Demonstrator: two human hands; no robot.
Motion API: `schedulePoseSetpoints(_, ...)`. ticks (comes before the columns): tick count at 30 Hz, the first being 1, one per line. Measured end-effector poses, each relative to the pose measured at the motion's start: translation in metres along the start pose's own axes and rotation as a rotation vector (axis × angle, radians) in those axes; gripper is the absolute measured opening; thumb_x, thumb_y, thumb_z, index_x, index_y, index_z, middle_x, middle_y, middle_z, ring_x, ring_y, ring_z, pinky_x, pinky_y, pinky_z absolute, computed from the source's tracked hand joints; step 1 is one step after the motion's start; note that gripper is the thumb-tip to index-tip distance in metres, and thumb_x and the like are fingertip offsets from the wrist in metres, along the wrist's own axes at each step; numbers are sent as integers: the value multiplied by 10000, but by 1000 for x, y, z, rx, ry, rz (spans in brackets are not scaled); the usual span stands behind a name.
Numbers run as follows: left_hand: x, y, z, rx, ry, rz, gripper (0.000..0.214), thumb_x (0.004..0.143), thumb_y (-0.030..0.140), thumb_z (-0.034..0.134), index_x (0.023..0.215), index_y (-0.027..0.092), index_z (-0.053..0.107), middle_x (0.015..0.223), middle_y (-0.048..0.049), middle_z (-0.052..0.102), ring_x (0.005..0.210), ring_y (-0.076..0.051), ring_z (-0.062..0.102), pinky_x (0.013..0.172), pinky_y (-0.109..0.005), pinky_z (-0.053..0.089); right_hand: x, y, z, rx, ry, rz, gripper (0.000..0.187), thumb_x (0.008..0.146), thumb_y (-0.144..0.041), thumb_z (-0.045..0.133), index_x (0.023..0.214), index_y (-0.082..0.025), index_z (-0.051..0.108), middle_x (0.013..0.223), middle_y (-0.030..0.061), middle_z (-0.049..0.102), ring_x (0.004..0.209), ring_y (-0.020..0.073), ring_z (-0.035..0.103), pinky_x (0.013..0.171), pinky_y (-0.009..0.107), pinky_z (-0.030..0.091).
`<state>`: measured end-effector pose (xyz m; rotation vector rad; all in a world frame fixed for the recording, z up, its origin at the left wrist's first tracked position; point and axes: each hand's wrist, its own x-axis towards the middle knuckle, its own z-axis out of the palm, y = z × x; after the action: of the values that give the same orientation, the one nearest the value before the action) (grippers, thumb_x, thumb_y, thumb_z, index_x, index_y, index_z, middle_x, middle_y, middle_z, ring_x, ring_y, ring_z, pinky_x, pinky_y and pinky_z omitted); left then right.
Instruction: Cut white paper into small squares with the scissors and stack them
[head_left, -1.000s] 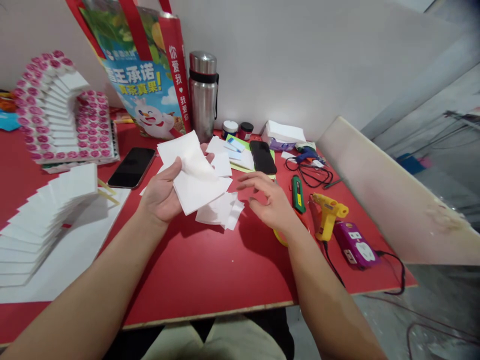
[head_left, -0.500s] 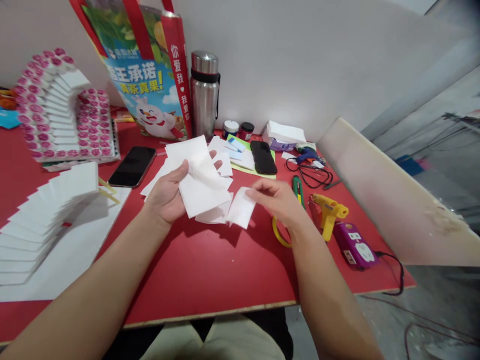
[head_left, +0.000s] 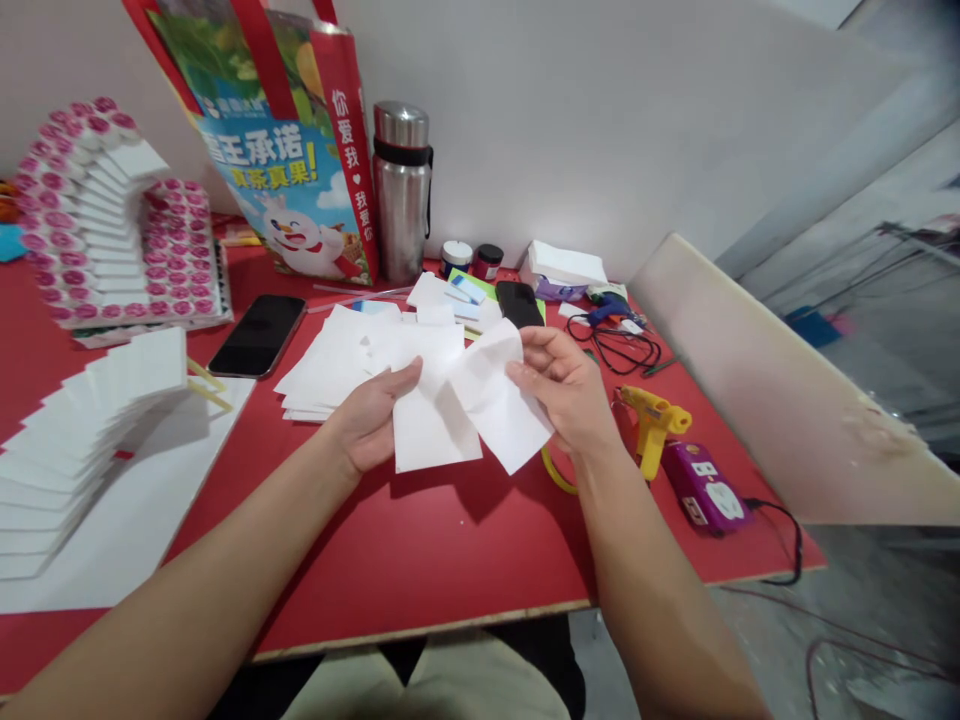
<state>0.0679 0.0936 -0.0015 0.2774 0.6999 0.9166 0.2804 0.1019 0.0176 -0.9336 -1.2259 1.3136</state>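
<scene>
Two white paper sheets are held above the middle of the red table. My left hand (head_left: 379,415) is closed on one sheet (head_left: 436,425), thumb on top and fingers underneath. Pinched between thumb and fingers of my right hand (head_left: 566,385) is a second sheet (head_left: 506,400), tilted and slightly curled. Its left edge overlaps the first sheet. Behind my left hand lies a loose pile of white paper (head_left: 322,360) with a few small scraps on it.
To the left stand a fan of folded white strips (head_left: 82,430), a black phone (head_left: 259,335) and a pink-and-white paper model (head_left: 60,230). A shopping bag (head_left: 300,200) and steel flask (head_left: 403,200) are behind. On the right lie a yellow glue gun (head_left: 652,420) and purple power strip (head_left: 705,490).
My right hand has risen, bringing its sheet up against the left one. My left hand now grips its sheet lower, over the table, and the paper pile behind is more exposed.
</scene>
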Motion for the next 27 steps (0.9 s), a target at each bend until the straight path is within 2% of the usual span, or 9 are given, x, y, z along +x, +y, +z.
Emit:
schedulePoseSetpoints(3, 1, 0, 1, 4, 0, -7, 412, 1039, 268, 479, 1309, -1, 635, 1100, -209, 779, 1001, -308, 766, 1037, -500, 557, -2, 2, 1, -30, -111, 15, 436, 789, -267, 820, 1193, -283, 658, 1139, 23, 756, 923, 183, 736, 804, 325, 602)
schedulePoseSetpoints(7, 0, 2, 2, -35, -46, -24, 425, 1037, 304, 497, 1325, 23, 631, 1095, -200, 781, 1012, -310, 765, 1033, -503, 563, -2, 2, -2, -80, -169, 74, 495, 800, -248, 785, 1270, -304, 639, 1226, 33, 729, 942, 184, 725, 758, 309, 597)
schedulePoseSetpoints(9, -2, 2, 2, -38, -56, -26, 408, 1006, 272, 563, 1327, 29, 630, 1098, -202, 779, 1026, -319, 761, 1030, -508, 566, 0, 2, -5, -119, -152, 92, 503, 779, -225, 782, 1258, -291, 642, 1207, 38, 731, 910, 176, 717, 718, 292, 584)
schedulePoseSetpoints(13, -3, 1, 1, 14, -17, 19, 402, 903, 49, 628, 1304, 27, 638, 1121, -208, 772, 984, -320, 769, 999, -528, 586, 4, 5, -8, -181, -112, 107, 536, 716, -196, 811, 1224, -261, 654, 1195, 50, 726, 847, 150, 695, 714, 282, 581)
schedulePoseSetpoints(16, -4, 1, 1, 22, 4, 35, 418, 877, 20, 629, 1294, 30, 645, 1109, -211, 774, 926, -335, 777, 942, -580, 607, 6, 8, -8, -111, -104, 159, 552, 678, -216, 859, 1196, -259, 674, 1173, 42, 730, 816, 132, 698, 756, 293, 601)
schedulePoseSetpoints(19, -4, 3, 3, -1, 78, 85, 458, 849, 28, 661, 1306, 14, 636, 1059, -211, 783, 904, -348, 779, 923, -587, 617, 5, 6, -9, -23, -150, 265, 621, 663, -235, 883, 1244, -270, 669, 1105, 40, 756, 854, 172, 733, 773, 330, 624)
schedulePoseSetpoints(23, 0, 6, 3, -17, 168, 185, 470, 852, -2, 619, 1322, -15, 623, 1104, -222, 774, 968, -325, 773, 984, -513, 606, 1, -7, -14, 24, -229, 327, 849, 686, -257, 869, 1461, -335, 531, 1053, 25, 780, 822, 223, 757, 656, 352, 630)
schedulePoseSetpoints(27, 3, 7, 1, -12, 208, 208, 469, 856, -7, 573, 1321, -59, 605, 1096, -242, 769, 978, -326, 769, 990, -501, 601, -2, -18, -18, -35, -190, 283, 846, 715, -271, 859, 1485, -334, 514, 864, -20, 765, 617, 165, 695, 501, 271, 548)
